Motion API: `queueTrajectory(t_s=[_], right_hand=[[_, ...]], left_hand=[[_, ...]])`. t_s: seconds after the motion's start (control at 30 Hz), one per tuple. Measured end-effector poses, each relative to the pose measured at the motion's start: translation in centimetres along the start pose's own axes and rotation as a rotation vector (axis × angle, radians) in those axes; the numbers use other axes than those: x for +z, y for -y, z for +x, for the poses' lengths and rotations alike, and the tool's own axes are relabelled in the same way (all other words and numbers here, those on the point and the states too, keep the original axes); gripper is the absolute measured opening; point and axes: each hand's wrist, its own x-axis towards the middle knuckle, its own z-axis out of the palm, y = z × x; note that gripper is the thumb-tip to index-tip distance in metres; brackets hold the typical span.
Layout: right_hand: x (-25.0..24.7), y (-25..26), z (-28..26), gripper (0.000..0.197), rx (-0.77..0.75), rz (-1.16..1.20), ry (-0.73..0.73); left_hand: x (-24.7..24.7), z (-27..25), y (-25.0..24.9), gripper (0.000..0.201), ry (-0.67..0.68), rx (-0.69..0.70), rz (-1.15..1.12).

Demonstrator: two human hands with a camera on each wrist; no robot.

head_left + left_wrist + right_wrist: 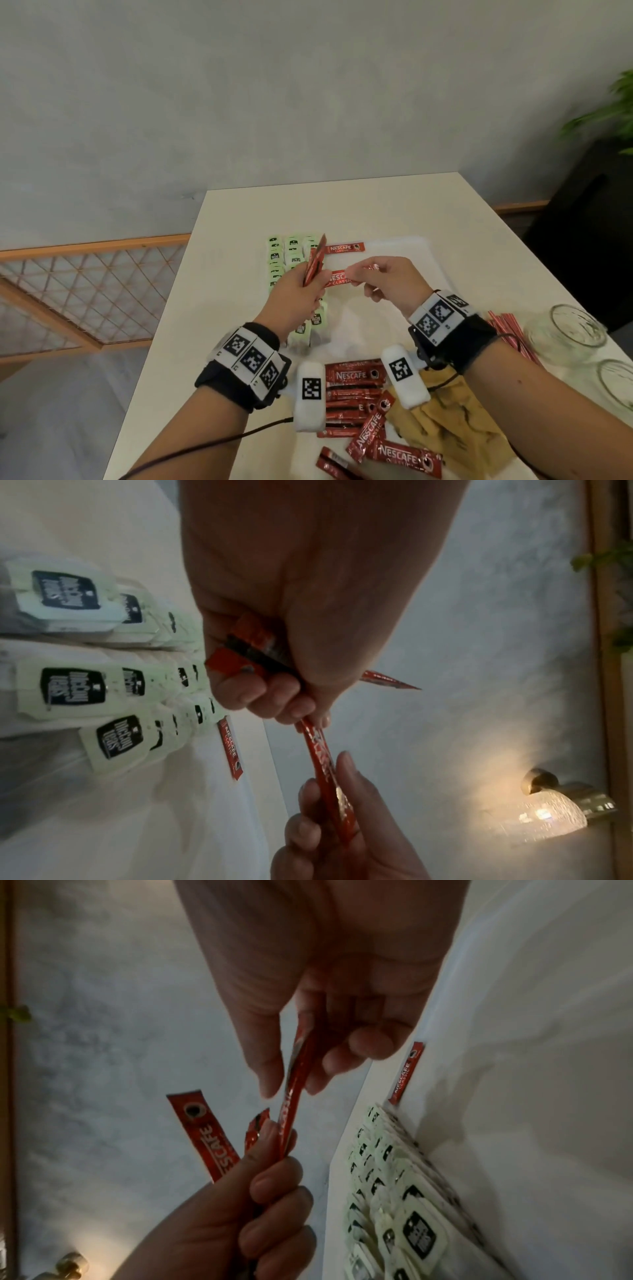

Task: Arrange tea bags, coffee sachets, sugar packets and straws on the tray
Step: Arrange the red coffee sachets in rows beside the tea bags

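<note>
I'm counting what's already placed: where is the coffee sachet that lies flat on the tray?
In the head view, the coffee sachet lies at the far end of the white tray, just right of the tea bags and beyond both hands.

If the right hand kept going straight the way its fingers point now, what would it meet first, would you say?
Most likely the left hand. The right hand points leftward, pinching a sachet whose other end the left hand also holds, so only that sachet separates them. Depth looks roughly matched, though I can't be certain.
</note>
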Motion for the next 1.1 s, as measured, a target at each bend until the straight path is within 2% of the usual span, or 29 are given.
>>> queueTrajectory(t_s=[0.07,0.2,0.33,0.43,0.57,0.77,0.87,0.97,1.1], right_hand=[[0.4,0.0,-0.3,0.016,0.044,0.009,0.062],[0.3,-0.1,0.1,0.024,0.113,0.045,0.047],[-0.7,-0.5,1.2,0.016,0.163,0.124,0.018],[-1.3,-0.5,2.0,0.011,0.209,0.126,0.100],[-2.6,-0.4,4.0,0.018,0.294,0.035,0.216],[-4.5,-2.5,9.8,0.019,0.330,-0.271,-0.048],[-4.8,-4.1,11.9,0.018,0.372,-0.363,-0.146],[-4.2,-4.6,13.6,0.011,0.346,-0.467,-0.196],[-3.2,-4.9,15.3,0.034,0.322,-0.547,-0.256]], left_hand=[[0.2,0.1,0.1,0.019,0.015,0.032,0.057],[0.6,0.4,0.3,0.017,0.013,0.029,0.084],[0.6,1.1,0.5,0.017,-0.008,-0.020,0.007],[0.3,1.8,0.9,0.017,0.002,-0.044,0.008],[-0.5,2.7,1.4,0.023,0.025,-0.071,0.050],[-1.2,4.1,1.6,0.027,-0.102,-0.113,-0.033],[-1.8,4.3,1.8,0.026,-0.120,-0.108,-0.059],[-2.1,4.6,2.1,0.028,-0.115,-0.112,-0.087],[-2.3,5.1,2.5,0.029,-0.116,-0.134,-0.099]])
